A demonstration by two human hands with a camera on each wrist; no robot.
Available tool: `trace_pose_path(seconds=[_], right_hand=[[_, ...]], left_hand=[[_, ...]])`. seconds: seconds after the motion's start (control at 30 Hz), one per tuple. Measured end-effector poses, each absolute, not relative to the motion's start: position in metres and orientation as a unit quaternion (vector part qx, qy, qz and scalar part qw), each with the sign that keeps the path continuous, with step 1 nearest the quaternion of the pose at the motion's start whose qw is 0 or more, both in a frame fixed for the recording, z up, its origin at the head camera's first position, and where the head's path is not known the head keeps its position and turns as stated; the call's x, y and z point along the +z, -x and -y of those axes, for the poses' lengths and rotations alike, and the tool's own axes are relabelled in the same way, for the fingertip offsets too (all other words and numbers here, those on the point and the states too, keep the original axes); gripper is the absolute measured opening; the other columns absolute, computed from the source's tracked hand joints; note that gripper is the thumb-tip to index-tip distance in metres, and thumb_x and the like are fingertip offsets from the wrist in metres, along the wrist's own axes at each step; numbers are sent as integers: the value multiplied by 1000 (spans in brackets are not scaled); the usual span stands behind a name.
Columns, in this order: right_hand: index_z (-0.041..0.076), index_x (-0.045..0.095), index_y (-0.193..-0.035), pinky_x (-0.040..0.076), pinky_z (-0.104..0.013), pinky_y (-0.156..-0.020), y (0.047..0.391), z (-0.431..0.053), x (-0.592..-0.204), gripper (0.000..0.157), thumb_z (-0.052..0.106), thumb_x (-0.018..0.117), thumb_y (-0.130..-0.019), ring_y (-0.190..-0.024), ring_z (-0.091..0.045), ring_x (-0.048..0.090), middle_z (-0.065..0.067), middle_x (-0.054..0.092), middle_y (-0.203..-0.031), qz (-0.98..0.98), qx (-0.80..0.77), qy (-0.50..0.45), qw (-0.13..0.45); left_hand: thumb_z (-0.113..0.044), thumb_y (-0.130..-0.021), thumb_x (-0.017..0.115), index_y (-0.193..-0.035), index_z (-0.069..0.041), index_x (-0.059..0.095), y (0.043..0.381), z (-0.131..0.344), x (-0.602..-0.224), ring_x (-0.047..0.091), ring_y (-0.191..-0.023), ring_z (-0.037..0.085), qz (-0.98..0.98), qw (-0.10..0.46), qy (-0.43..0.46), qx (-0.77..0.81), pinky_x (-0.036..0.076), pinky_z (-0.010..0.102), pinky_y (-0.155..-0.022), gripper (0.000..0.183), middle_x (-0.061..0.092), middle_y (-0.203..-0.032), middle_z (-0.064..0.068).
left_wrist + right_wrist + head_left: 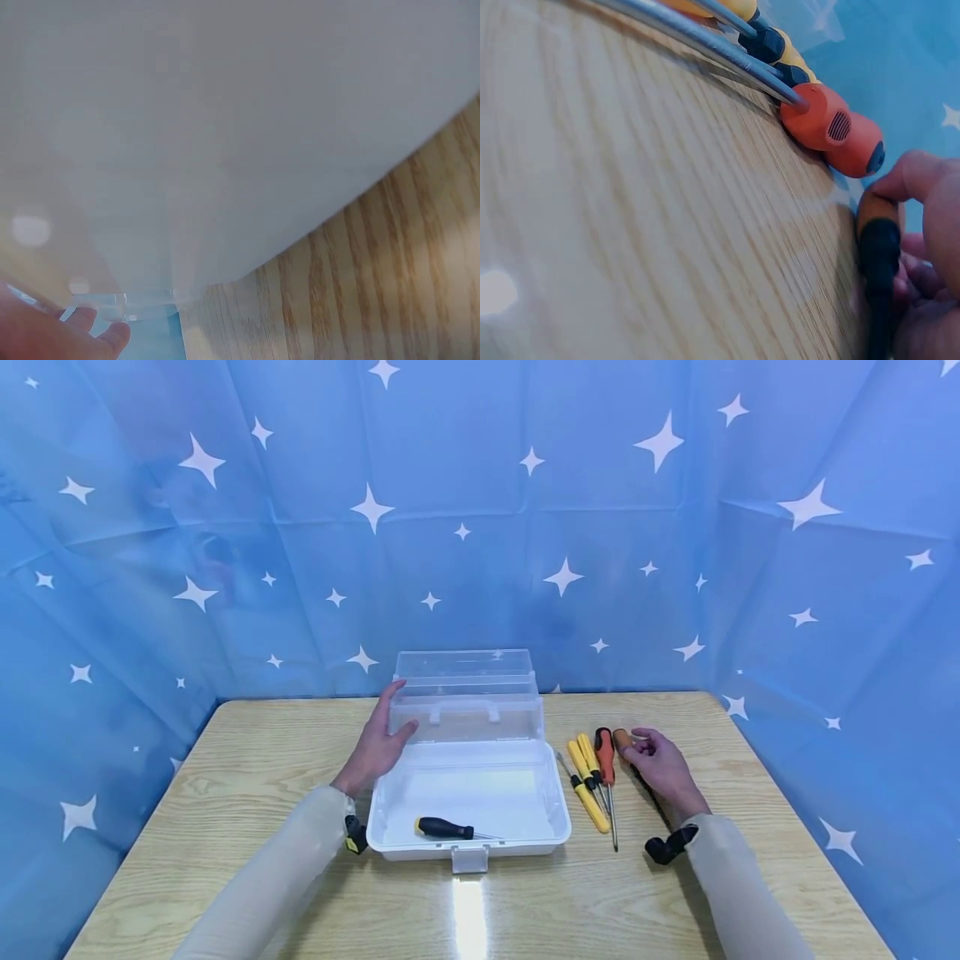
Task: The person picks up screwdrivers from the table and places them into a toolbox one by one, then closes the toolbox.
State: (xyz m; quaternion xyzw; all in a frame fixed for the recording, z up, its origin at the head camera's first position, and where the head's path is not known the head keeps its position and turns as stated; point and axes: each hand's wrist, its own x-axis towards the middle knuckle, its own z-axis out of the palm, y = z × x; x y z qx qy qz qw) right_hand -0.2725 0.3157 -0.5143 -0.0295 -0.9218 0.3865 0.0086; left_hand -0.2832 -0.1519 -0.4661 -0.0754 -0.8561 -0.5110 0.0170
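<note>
A white plastic toolbox [480, 777] stands with its clear lid [468, 710] raised at the back. My left hand [378, 739] grips the lid's left edge, fingers at the edge and thumb toward the inside. In the left wrist view, the box wall fills most of the picture and the fingertips [112, 337] show at the clear plastic. Inside the box, near its front wall, lies a black-handled screwdriver [446, 828]. My right hand [663, 768] pinches the brownish-orange handle of a black-shafted screwdriver [879, 240]; its shaft slants toward me, partly under the hand.
Between box and right hand lies a screwdriver with a red-orange handle [604, 756]. Left of it are several yellow-handled tools [588, 806], lying close together. A latch [470, 860] projects at the box front. Behind the wooden table [262, 760] hangs a blue star-patterned curtain [480, 568].
</note>
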Motion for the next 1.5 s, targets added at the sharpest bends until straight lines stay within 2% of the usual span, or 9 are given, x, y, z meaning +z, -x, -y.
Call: trace_pose_path(seconds=[0.27, 0.53, 0.73, 0.93, 1.1, 1.27, 1.5], right_hand=[[0, 46, -133, 43, -30, -73, 273, -315, -516, 50, 31, 51, -94, -91, -24, 52, -16, 57, -108, 926, 376, 34, 12], [-1, 48, -133, 44, -35, -77, 271, -313, -514, 49, 30, 49, -95, -96, -28, 54, -19, 58, -111, 930, 365, 24, 29], [-1, 47, -134, 41, -36, -75, 270, -313, -514, 47, 27, 47, -96, -94, -29, 50, -20, 54, -110, 929, 364, 6, 60], [2, 47, -134, 41, -33, -72, 271, -313, -518, 44, 24, 48, -95, -91, -26, 50, -17, 52, -107, 922, 379, 13, 78], [7, 40, -140, 44, -42, -81, 271, -311, -520, 47, 24, 46, -97, -101, -31, 52, -21, 52, -118, 908, 412, 18, 72], [11, 37, -143, 42, -50, -88, 269, -311, -519, 48, 29, 42, -99, -110, -35, 51, -23, 53, -124, 903, 426, 18, 59], [17, 37, -144, 42, -46, -87, 271, -312, -519, 47, 32, 41, -99, -109, -34, 52, -22, 55, -122, 906, 418, 15, 62]], left_hand=[[-22, -96, 51, -146, -42, 14, 283, 152, -467, 14, -143, 26, 857, 16, 76, -510, 20, 59, -109, 65, 14, -156, -4], [-22, -96, 51, -146, -41, 14, 283, 152, -466, 13, -143, 26, 860, 16, 74, -505, 20, 59, -109, 65, 14, -156, -4], [-20, -96, 51, -146, -40, 14, 284, 152, -464, 13, -143, 27, 859, 19, 76, -507, 19, 59, -110, 65, 14, -156, -3], [-21, -95, 52, -147, -36, 15, 284, 152, -467, 14, -142, 27, 856, 19, 78, -510, 20, 59, -109, 65, 14, -156, -3], [-22, -96, 51, -146, -41, 15, 284, 153, -467, 13, -143, 26, 855, 18, 78, -512, 19, 58, -110, 65, 13, -156, -5], [-21, -96, 52, -147, -36, 16, 283, 153, -466, 12, -143, 26, 853, 19, 82, -516, 18, 58, -111, 65, 13, -156, -4], [-19, -96, 52, -148, -32, 16, 284, 153, -467, 11, -143, 25, 851, 25, 92, -516, 17, 58, -111, 64, 13, -156, -4]])
